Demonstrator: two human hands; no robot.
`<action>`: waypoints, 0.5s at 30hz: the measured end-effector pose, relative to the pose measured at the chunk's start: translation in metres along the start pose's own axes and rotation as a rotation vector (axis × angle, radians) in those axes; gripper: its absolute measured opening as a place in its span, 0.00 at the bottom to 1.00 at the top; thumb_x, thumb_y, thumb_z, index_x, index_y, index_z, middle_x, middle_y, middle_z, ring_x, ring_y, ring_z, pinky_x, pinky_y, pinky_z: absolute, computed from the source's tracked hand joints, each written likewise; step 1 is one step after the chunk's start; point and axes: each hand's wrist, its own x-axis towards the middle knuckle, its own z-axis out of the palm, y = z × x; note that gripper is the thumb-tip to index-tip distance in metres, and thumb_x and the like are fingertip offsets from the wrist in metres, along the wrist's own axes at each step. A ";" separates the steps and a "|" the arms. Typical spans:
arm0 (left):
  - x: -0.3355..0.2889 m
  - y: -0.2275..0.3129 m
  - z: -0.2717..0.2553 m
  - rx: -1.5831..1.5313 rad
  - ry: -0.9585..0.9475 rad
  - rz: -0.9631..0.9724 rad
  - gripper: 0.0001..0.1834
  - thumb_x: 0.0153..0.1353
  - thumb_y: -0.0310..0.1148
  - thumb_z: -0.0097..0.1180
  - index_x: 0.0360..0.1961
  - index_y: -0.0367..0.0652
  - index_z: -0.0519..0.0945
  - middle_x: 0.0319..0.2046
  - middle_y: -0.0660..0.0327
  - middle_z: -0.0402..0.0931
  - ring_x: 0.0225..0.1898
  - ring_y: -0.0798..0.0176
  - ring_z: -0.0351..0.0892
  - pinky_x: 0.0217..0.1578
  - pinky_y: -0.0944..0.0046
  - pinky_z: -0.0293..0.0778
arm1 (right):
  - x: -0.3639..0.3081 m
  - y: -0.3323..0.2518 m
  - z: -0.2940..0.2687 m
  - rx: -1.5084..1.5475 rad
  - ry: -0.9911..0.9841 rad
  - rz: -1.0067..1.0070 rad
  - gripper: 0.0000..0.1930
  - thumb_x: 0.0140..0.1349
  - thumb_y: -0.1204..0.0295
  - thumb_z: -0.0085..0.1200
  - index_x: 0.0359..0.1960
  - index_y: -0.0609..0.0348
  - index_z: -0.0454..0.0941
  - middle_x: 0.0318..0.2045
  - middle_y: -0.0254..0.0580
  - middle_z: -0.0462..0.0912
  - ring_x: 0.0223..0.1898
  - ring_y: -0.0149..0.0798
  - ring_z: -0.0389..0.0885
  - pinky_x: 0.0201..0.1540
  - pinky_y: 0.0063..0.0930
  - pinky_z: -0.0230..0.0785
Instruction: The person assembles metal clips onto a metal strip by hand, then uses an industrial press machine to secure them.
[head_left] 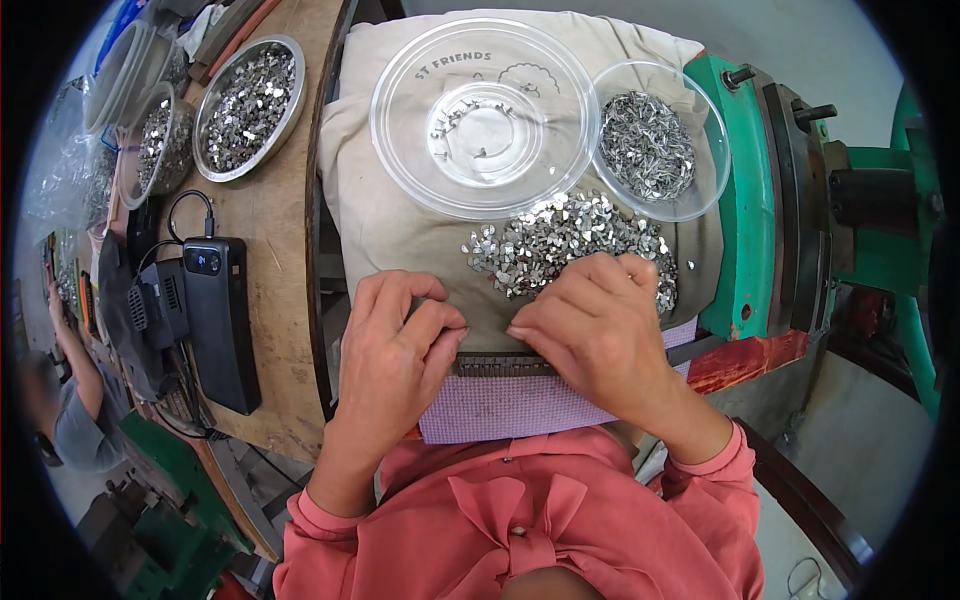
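Observation:
My left hand (395, 330) is closed in a pinch above the cloth, thumb against index finger. Facing it, my right hand (600, 325) pinches too, its wrist angled inward. Anything between the fingertips of either is too small to name. Just below both sets of fingertips runs a dark slotted metal strip (500, 366). A loose heap of small shiny metal pieces (560, 240) lies beyond my hands, partly hidden by the right one. Past it stand a wide clear plastic bowl (395, 165) with a few tiny pins inside and a smaller clear bowl (648, 148) full of thin metal pins.
Beige cloth (355, 225) covers the work surface, with purple mesh (510, 410) at its near edge. Green machinery (725, 200) borders the right. On the wooden table (285, 340) at left are a metal bowl of pieces (250, 110) and a black power bank (222, 325). Another person (85, 405) sits far left.

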 end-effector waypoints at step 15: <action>-0.020 0.018 0.025 -0.149 0.015 0.058 0.14 0.43 0.25 0.72 0.31 0.44 0.81 0.42 0.60 0.75 0.49 0.49 0.73 0.49 0.52 0.69 | -0.011 0.001 0.008 0.014 0.053 0.124 0.08 0.45 0.66 0.71 0.28 0.43 0.86 0.35 0.20 0.79 0.47 0.36 0.72 0.52 0.39 0.49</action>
